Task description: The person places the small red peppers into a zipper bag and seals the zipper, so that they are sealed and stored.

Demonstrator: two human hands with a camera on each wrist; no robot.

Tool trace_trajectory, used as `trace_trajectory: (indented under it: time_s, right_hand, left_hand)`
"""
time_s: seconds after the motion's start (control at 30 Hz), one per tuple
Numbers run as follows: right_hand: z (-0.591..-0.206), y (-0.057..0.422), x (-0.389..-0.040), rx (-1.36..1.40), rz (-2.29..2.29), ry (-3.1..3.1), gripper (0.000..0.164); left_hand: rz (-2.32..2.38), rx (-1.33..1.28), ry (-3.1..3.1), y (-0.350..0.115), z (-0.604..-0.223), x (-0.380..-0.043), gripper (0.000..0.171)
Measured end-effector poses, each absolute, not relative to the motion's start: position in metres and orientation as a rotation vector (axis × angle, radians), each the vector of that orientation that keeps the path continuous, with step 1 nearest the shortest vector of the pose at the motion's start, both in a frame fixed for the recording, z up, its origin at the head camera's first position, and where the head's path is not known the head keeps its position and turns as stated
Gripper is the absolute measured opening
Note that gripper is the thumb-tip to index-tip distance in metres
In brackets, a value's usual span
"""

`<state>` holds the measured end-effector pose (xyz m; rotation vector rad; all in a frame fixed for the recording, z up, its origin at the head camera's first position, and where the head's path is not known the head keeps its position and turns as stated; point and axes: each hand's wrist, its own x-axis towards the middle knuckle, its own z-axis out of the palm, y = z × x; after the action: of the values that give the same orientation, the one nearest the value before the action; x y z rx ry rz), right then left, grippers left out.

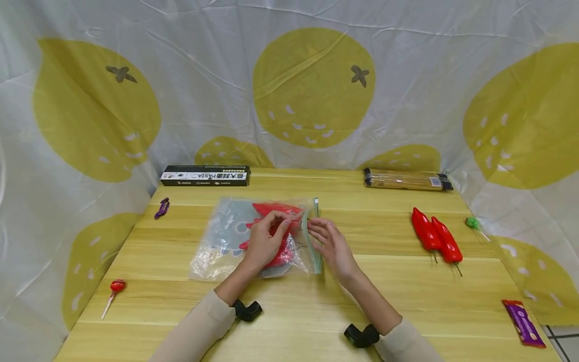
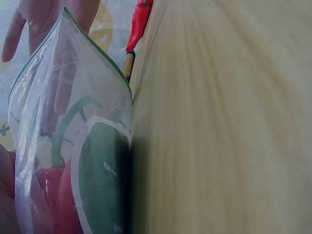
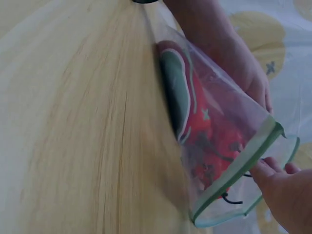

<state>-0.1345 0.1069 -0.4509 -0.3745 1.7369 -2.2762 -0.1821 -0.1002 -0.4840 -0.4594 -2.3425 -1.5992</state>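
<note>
A: What lies at the far left of the head view?
B: A red lollipop (image 1: 117, 286) at the lower left, its stick slanting down, and above it a purple-wrapped sweet (image 1: 162, 207). Further up and to the right lies a black box (image 1: 205, 176) marked PASTA.
A: And next, moving right?
B: The clear bag (image 1: 217, 241), flat on the table (image 1: 253, 337) at the centre of the frame. Its green-edged mouth faces right and gapes in both wrist views.
A: Where is the left hand (image 1: 264, 241)?
B: Over the bag, thumb and fingers bent together, pinching the film near the mouth.
A: What shows through the film there?
B: Red peppers (image 1: 277, 207), several side by side; the exact number cannot be told.
A: How does the right hand (image 1: 334, 249) stand?
B: At the mouth, right of centre, with fingers extended and loosely spread, fingertips at the green edge. Whether they grip anything cannot be told.
A: What is right of that?
B: A long packet (image 1: 402, 180) with black ends at the upper right, then two loose peppers (image 1: 425, 229) lying together below it. Beyond them is a green lollipop (image 1: 472, 222), and a purple bar (image 1: 523, 323) lies at the lower right.
</note>
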Motion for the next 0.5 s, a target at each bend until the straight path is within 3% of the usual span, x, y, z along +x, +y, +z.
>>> trace_trajectory:
  time_s: [0.27,0.5]
  right_hand:
    - [-0.445,0.149,-0.127,-0.455,-2.323,1.899,0.053]
    - [-0.442,0.224,-0.110,-0.180,-2.268,2.260,0.041]
  left_hand:
    - [-1.611,-0.455,-2.320,-0.099,-0.483,-0.182,0.011]
    - [-1.612,-0.431,-2.348,-0.101,-0.482,-0.181,0.015]
